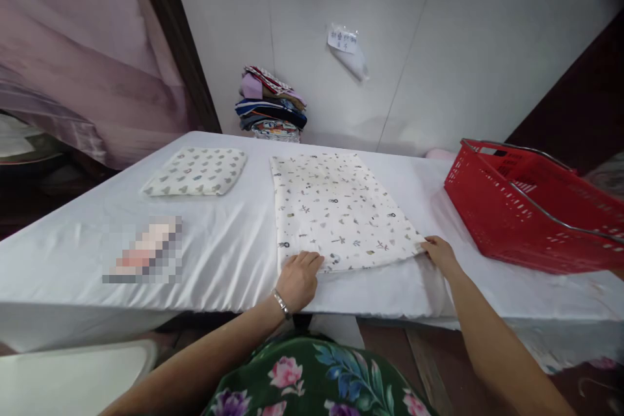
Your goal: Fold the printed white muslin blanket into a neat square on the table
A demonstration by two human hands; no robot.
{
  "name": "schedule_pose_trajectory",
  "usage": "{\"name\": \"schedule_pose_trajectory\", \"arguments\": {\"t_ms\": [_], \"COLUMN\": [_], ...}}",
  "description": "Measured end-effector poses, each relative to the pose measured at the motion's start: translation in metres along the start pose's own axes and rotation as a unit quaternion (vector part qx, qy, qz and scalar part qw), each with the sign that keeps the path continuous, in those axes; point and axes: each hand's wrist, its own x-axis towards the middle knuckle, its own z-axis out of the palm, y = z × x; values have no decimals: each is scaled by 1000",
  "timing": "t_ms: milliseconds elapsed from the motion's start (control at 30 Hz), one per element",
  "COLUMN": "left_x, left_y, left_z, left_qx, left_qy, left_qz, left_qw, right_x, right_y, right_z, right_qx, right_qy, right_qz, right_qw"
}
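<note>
White table (73,253): left hand (298,279) flat, right hand (439,253) pinching printed cloth (336,208); fingertips hidden.

I've got both hands on the near edge of the patterned cloth (338,208), spread flat on the white table (219,253). My left hand (298,278) presses its near left corner, fingers curled over the hem; my right hand (441,253) pinches the near right corner. A smaller folded cloth (195,171) lies well to the left. A red basket (531,208) sits at right, and a stack of fabrics (270,104) leans against the wall.
</note>
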Motion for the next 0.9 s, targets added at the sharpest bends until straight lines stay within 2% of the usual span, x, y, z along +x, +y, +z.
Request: {"name": "schedule_pose_trajectory", "arguments": {"t_ms": [200, 333, 400, 533, 667, 733, 800, 900], "left_x": [-24, -35, -40, -48, -54, -52, -39, 5], "left_y": [-19, -24, -23, -21, -28, -35, -44, -61], "left_z": [-9, -11, -10, -6, -15, -23, -31, -36], "left_qx": [8, 31, 37, 41, 3, -31, -50, -31], "left_qy": [3, -18, -20, -38, -48, -57, -51, -12], "left_qz": [-63, -83, -80, -73, -56, -58, -72, -88], "left_qw": [998, 996, 996, 996, 997, 996, 995, 996], "right_x": [-6, -8, -10, -13, -13, -14, -17, -26], "right_y": [-3, -4, -3, 3, 13, 12, 3, -24], "right_z": [-2, -10, -13, -12, -10, -8, -4, 13], "right_qx": [23, 11, -32, -139, -202, -240, -274, -274], "right_qy": [-16, 16, 31, 13, 16, 16, 44, 104], "right_qz": [-5, -38, -60, -68, -72, -80, -113, -239], "right_qw": [1000, 999, 997, 988, 977, 967, 954, 926]}}
